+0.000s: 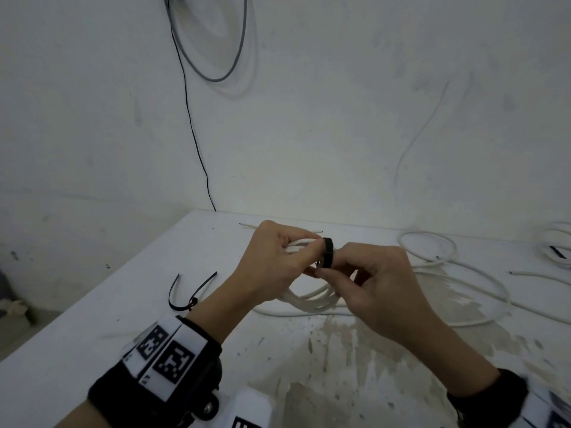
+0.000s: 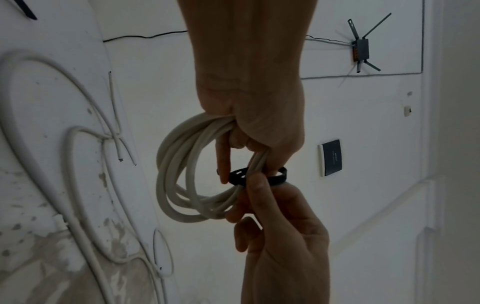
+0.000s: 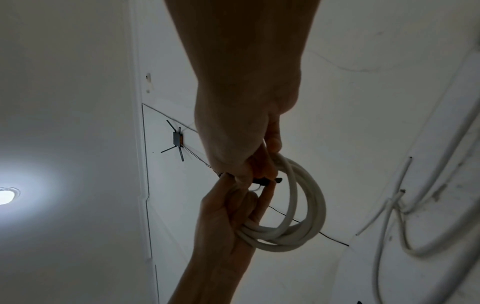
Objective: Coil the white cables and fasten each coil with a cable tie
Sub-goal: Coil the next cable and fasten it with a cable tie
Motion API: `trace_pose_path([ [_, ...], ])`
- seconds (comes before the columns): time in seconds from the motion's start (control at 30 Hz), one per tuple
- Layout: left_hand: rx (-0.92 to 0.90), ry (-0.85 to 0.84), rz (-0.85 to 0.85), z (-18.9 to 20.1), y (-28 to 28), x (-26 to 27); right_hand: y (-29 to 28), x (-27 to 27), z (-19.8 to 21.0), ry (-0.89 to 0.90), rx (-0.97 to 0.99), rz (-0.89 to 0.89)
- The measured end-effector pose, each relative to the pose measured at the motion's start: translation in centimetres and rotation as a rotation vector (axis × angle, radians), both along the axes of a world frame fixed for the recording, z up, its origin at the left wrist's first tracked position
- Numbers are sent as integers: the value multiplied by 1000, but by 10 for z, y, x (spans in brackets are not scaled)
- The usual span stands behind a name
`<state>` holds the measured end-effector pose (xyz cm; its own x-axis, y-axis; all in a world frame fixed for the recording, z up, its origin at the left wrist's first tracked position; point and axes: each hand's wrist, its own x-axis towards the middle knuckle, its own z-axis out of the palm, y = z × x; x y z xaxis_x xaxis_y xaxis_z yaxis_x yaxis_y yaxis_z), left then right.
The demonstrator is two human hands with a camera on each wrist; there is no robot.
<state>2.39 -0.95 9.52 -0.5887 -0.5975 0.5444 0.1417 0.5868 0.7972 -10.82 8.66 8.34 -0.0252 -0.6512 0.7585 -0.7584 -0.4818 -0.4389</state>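
My left hand (image 1: 304, 253) grips a coil of white cable (image 1: 309, 299) held above the white table (image 1: 92, 304). The coil's loops (image 2: 179, 174) hang below my fist. A black cable tie (image 1: 328, 252) is looped round the bunched strands just right of the left fingers. My right hand (image 1: 323, 273) pinches the tie from below with thumb and forefinger. In the left wrist view the tie (image 2: 259, 176) forms a loose ring round the strands, with the right hand (image 2: 255, 185) on it. The right wrist view shows the same coil (image 3: 298, 205) and tie (image 3: 267, 181) between both hands.
Spare black cable ties (image 1: 188, 293) lie on the table to the left of my left wrist. Loose white cables (image 1: 432, 251) sprawl over the right half, with another coil (image 1: 559, 242) at the far right edge. The table's left edge drops off near the wall.
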Motion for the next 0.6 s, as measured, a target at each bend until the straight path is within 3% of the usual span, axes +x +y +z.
trace_pose_path([
  [0.13, 30, 53, -42, 1, 0, 0, -7, 2, -2, 169, -30, -145],
  [0.2, 49, 63, -74, -1, -2, 2, -5, 4, 3, 178, 36, -125],
  [0.27, 110, 92, -141, -5, -2, 8, 3, -1, 16, -23, 157, 81],
  [0.33, 227, 149, -190, -10, -3, 14, 9, -15, 28, -436, 169, 261],
  [0.37, 291, 180, -196, -13, -3, 16, 9, -23, 29, -553, 180, 291],
  [0.4, 348, 199, -201, -14, -2, 16, 8, -28, 30, -575, 247, 312],
  [0.5, 480, 218, -274, -10, 5, 13, 2, -21, 22, -414, 533, 438],
  [0.6, 555, 265, -327, -6, 12, 11, 2, -11, 23, -465, 551, 480],
])
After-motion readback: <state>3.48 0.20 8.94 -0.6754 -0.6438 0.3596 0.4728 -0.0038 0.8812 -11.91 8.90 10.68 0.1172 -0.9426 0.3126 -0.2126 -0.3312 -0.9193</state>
